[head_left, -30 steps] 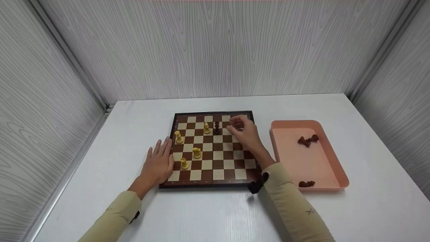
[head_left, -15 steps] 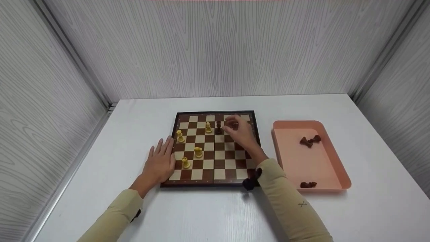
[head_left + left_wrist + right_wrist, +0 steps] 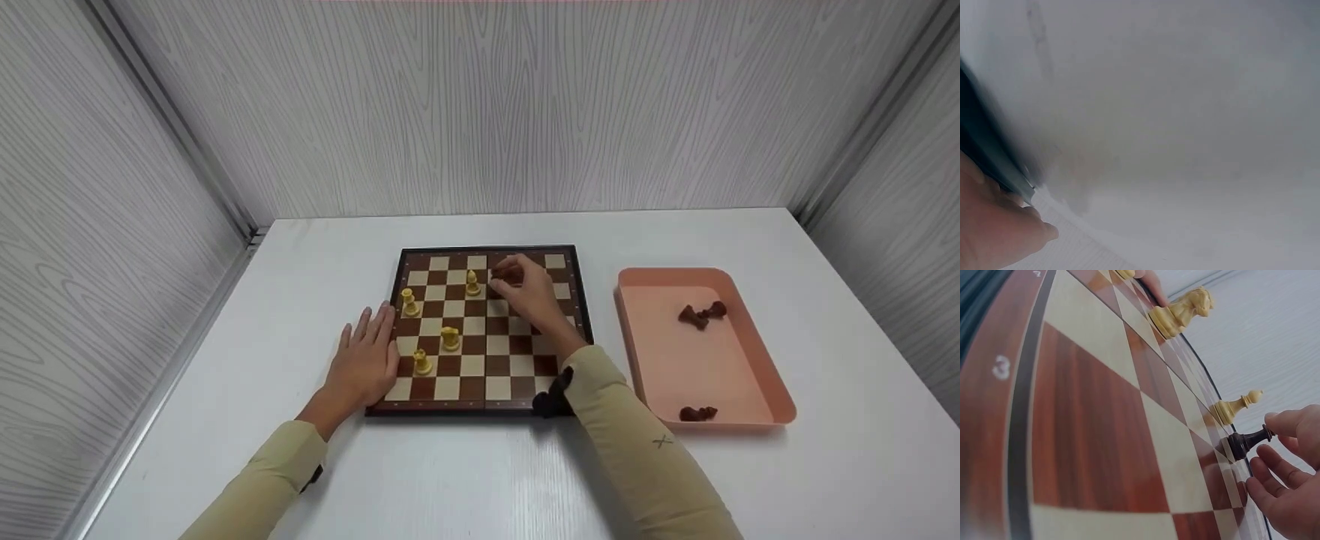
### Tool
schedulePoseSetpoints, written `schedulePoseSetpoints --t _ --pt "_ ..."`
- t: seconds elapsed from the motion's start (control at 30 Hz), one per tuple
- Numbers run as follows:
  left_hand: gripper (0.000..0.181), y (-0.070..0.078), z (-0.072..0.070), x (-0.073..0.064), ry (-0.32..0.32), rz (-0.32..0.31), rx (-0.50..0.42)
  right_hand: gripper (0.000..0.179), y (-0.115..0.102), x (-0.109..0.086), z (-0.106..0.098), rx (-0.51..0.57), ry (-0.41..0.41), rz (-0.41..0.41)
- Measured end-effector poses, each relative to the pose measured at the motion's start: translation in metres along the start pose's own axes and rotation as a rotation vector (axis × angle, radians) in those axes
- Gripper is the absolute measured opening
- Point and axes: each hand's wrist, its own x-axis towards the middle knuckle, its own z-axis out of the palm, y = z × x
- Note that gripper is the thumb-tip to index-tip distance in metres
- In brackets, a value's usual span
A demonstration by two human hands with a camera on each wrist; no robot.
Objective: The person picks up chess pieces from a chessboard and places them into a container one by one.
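Observation:
My right hand (image 3: 531, 294) pinches the top of a dark chess piece (image 3: 1246, 444) between thumb and fingers; its upper end is hidden. It stands upright on the chessboard (image 3: 498, 388), its base on a square. Just left of it is a yellow bishop (image 3: 472, 283). My left hand (image 3: 361, 366) lies flat with straight fingers along the board's left edge. Near those fingers stand a tall yellow piece (image 3: 410, 302), a yellow knight (image 3: 450, 339) and another yellow piece (image 3: 422, 363). In the left wrist view, part of that hand (image 3: 1002, 228) shows beside the board's dark side.
To the right of the board, a pink tray (image 3: 716, 424) holds a few dark chess pieces: a pair (image 3: 693, 317) toward the back and one (image 3: 698, 413) by the front wall. The white table (image 3: 450, 480) meets grey wood-grain panels (image 3: 525, 112) behind and at both sides.
My right hand has moved left across the board to the dark piece and now pinches its top. The left hand keeps its place at the board's edge; the head view has shifted slightly.

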Motion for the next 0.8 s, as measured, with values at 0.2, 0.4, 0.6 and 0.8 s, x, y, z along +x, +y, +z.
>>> schedulePoseSetpoints --t 0.2,0.4,0.6,0.8 --pt "0.060 0.001 0.001 0.000 0.004 0.006 -0.007 0.021 0.001 0.001 0.005 0.011 0.006 0.003" --pt "0.060 0.000 0.001 0.000 0.006 0.003 -0.008 0.018 -0.001 0.002 0.006 -0.009 0.009 -0.008" --pt "0.060 0.000 0.001 -0.001 -0.010 0.001 -0.007 0.018 -0.001 0.003 0.006 -0.023 0.012 0.013" --pt "0.060 -0.001 -0.002 0.000 -0.013 -0.001 -0.005 0.023 -0.014 0.007 0.000 0.097 0.019 0.003"
